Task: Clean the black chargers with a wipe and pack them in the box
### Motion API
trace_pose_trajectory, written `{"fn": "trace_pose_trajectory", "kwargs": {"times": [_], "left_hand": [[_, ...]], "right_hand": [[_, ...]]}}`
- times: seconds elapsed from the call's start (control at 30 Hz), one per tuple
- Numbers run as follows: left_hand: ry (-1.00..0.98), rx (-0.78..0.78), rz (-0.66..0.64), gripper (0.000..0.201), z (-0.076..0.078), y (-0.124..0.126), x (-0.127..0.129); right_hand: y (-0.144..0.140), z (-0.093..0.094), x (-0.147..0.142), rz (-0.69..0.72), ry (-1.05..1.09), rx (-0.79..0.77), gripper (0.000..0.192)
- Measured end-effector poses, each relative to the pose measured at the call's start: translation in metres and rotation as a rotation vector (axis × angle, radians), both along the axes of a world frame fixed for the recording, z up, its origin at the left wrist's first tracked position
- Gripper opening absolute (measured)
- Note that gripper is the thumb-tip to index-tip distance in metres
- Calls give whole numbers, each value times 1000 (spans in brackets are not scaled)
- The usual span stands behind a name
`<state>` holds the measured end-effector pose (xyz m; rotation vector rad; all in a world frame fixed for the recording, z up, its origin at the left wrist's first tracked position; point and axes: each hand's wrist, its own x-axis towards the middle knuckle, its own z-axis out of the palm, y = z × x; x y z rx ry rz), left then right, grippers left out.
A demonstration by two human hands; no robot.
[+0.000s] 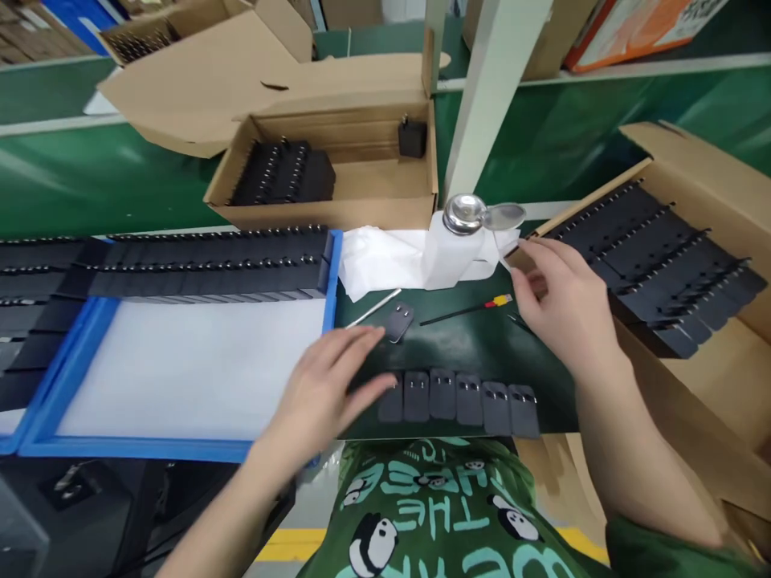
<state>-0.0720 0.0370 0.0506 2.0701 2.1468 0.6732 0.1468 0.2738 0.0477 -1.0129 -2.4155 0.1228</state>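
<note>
The left hand point(328, 377) lies flat and spread on the dark green bench, palm down, fingers loosely apart and gripping nothing; its fingertips touch the near end of a row of black plug adapters point(461, 397) that stand side by side along the bench edge, running away from the hand toward the right hand's side. Just beyond the left fingertips lies a single black adapter point(397, 321), tipped on its side, apart from the row; beside it, a thin metal rod point(373, 307) slants away from the hand.

The right hand point(566, 305) hovers open above the bench, fingers curved and slightly parted, clamped on nothing that shows; its fingertips point toward a white bottle with a metal pump top point(454, 241), which stands just beyond them on a crumpled white cloth point(379, 257). Below the right fingertips lies a thin black stick with a red and yellow tip point(475, 309), close to the hand but whether touched cannot be told.

Outward of the right hand sits an open cardboard box point(692, 361) filled with rows of black adapters; outward of the left hand lies a blue-rimmed tray point(120, 445) with a white bottom, its far end packed with rows of the same black parts. Well beyond both hands stands another open cardboard box point(337, 213), partly filled.
</note>
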Motion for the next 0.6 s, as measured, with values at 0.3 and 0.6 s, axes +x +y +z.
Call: {"fn": "trace_pose_trajectory", "kwargs": {"times": [0.3, 0.6], "left_hand": [[498, -158, 67, 15, -13, 121, -83], [536, -279, -110, 30, -21, 123, -85]], "right_hand": [[-55, 12, 37, 30, 262, -101, 33], [-67, 5, 75, -97, 281, -99, 27]]}}
